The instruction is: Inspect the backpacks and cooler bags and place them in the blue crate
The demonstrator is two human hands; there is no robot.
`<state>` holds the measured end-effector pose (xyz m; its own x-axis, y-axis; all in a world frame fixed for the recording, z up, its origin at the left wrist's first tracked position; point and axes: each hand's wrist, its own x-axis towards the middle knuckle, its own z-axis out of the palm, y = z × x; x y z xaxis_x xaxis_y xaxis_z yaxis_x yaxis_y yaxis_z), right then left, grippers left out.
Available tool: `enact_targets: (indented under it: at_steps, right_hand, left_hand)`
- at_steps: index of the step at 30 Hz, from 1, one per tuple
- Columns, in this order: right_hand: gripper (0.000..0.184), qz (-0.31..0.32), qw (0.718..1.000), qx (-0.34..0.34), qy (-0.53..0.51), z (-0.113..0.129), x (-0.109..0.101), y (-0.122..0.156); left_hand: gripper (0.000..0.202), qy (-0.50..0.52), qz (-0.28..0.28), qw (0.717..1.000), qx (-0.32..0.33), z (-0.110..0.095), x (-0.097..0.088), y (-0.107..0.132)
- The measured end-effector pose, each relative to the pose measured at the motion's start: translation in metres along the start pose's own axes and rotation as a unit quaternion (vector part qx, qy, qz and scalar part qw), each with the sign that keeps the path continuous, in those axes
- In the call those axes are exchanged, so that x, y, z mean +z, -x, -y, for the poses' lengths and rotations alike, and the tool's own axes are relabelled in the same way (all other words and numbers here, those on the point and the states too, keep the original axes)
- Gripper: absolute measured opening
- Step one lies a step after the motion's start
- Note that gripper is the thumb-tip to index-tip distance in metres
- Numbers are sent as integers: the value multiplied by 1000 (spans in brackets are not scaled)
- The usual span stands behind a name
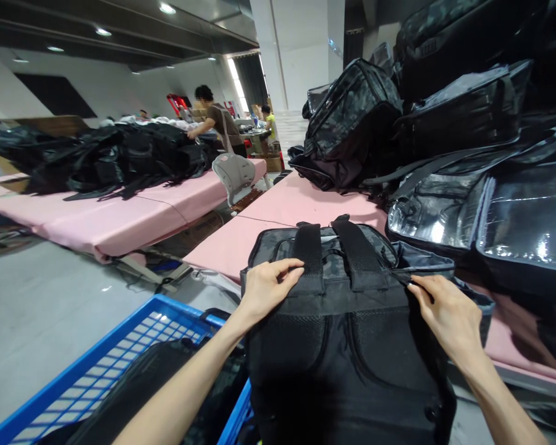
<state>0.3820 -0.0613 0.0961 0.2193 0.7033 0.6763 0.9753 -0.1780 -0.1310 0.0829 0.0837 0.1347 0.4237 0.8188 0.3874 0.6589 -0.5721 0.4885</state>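
Observation:
A black backpack stands in front of me, its back panel and two shoulder straps facing me. My left hand is closed at the panel's upper left, thumb and forefinger pinching beside the left strap. At the upper right corner, my right hand pinches a dark edge of the backpack; whether a zipper pull is between the fingertips I cannot tell. The top flap lies toward the far side, and a grey-lined side part gapes beyond my right fingers.
A blue plastic basket holding dark bags sits at lower left. Bags with silver linings and camouflage bags pile up on the pink table at right. Across the aisle, a person stands by another pink table heaped with black bags.

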Motion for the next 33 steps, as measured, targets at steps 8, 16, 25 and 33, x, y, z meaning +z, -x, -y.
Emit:
enact_targets:
  at_steps: [8, 16, 25, 33]
  right_hand:
    - [26, -14, 999, 20, -31, -1, 2, 0]
    - [27, 5, 999, 26, -23, 3, 4, -3]
    - [19, -21, 980, -13, -199, -3, 3, 13]
    - [17, -5, 980, -68, -187, 2, 16, 5]
  left_hand:
    - [29, 7, 0, 1000, -4, 1, 2, -1]
    - [28, 21, 4, 1000, -23, 0, 1, -2]
    - [33, 122, 49, 990, -49, 26, 12, -20]
    - [32, 141, 56, 987, -59, 26, 12, -22]
